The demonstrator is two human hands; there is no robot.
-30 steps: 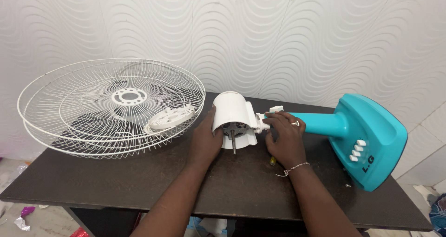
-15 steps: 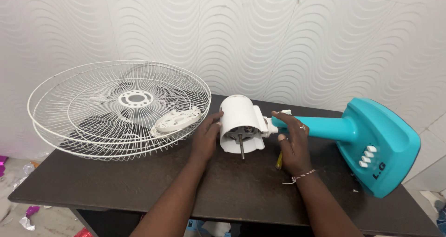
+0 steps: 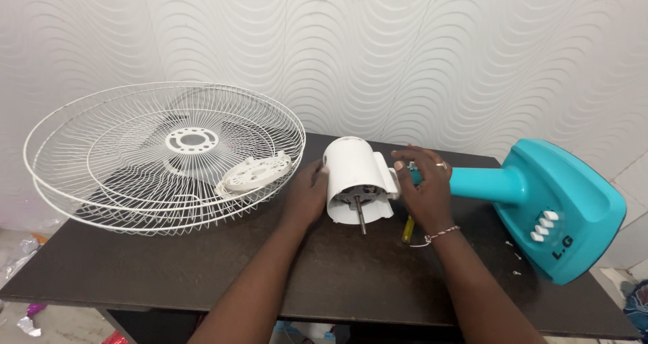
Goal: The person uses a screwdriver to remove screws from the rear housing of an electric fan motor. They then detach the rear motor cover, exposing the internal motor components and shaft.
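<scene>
White wall panels with a raised wavy pattern stand behind a dark brown table (image 3: 337, 276), whose far edge runs along the wall.

Near the middle of the table, toward its far edge, lies a white fan motor housing (image 3: 356, 175), tipped on its side with its open face toward the near edge. Copper windings show inside, and a bare metal shaft (image 3: 360, 219) sticks out toward the viewer. The left hand (image 3: 307, 194) presses its spread fingers against the housing's left side, flat rather than wrapped around it. The right hand (image 3: 426, 185) is curled around the joint where the housing meets the teal fan neck (image 3: 486, 183), thumb and fingers closed over that neck; a ring sits on one finger and a thin bracelet on the wrist.

Just beside the right wrist, a yellow-handled screwdriver (image 3: 407, 228) lies on the table, partly hidden by the hand. The neck runs right into a teal fan base (image 3: 563, 209) with a row of white push buttons (image 3: 543, 226), lying on its side at the table's right edge. A few small screws (image 3: 515, 256) rest near the base.

Over the table's left edge sit stacked white wire fan guards (image 3: 162, 155), overhanging it, with a round white plastic disc (image 3: 253, 172) lying in them at the right.
</scene>
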